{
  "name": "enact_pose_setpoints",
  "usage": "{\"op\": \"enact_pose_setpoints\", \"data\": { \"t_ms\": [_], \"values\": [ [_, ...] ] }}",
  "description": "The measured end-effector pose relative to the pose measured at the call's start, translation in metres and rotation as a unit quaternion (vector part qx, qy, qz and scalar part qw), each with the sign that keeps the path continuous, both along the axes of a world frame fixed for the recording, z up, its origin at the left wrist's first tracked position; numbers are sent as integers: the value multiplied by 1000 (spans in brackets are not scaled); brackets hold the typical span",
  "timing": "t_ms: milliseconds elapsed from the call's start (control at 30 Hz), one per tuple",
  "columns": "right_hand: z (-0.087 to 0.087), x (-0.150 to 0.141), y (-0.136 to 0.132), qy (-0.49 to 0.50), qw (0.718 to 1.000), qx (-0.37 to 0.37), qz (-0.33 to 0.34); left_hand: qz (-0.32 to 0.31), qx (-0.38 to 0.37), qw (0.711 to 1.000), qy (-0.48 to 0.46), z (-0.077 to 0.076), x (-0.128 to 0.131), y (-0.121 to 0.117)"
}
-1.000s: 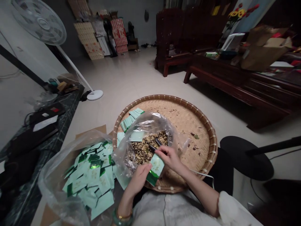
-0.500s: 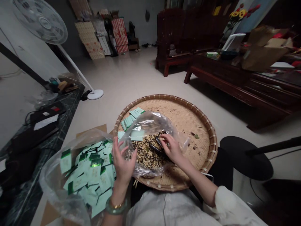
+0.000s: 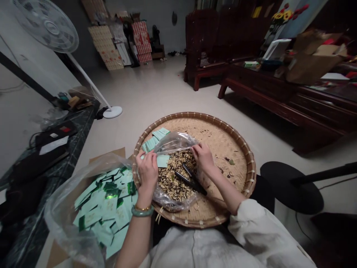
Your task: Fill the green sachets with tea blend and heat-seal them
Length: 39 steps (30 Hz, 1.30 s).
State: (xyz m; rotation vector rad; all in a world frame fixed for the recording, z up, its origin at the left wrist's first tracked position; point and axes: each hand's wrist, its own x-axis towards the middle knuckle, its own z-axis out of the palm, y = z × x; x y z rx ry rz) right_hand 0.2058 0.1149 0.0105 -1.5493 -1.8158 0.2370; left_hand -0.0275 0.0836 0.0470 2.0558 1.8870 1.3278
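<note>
A round woven bamboo tray (image 3: 240,149) lies in front of me. On it sits an open clear plastic bag (image 3: 174,141) holding dried tea leaves (image 3: 173,178). Black tongs (image 3: 191,180) rest across the leaves. My left hand (image 3: 147,171) is closed on the bag's left edge, beside a pale green sachet (image 3: 162,160). My right hand (image 3: 203,156) is closed on the bag's right edge. A short row of pale green sachets (image 3: 154,138) lies on the tray behind the bag.
A large clear bag of green sachets (image 3: 106,204) sits at my left on cardboard. A dark marble counter (image 3: 41,163) with cables runs along the left. A standing fan (image 3: 52,29), dark wooden furniture (image 3: 279,93) and a black round base (image 3: 291,186) surround me.
My left hand let go of a green sachet and moved to the bag's left edge. My right hand released the tongs, which now lie on the leaves, and took the right edge.
</note>
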Motion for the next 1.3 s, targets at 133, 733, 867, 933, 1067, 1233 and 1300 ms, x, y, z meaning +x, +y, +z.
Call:
{"op": "enact_pose_setpoints", "data": {
  "t_ms": [133,733,867,933,1067,1233,1300],
  "values": [
    [10,8,22,104,995,3,4,-15,-95,990,-107,2,0,21],
    [8,25,60,269,956,-76,87,-155,-154,972,89,3,-43,61],
    [10,26,44,24,989,-60,135,-105,-165,980,-24,2,-34,67],
    [12,26,43,-36,993,-56,94,-107,-193,967,-128,1,-31,71],
    [14,24,49,168,972,-119,115,-110,-227,942,-220,-5,-29,72],
    [20,13,49,300,928,-180,131,-139,-261,900,-320,3,-22,64],
    [26,10,45,330,915,-193,132,-152,-273,886,-343,12,-21,60]
  ]
}}
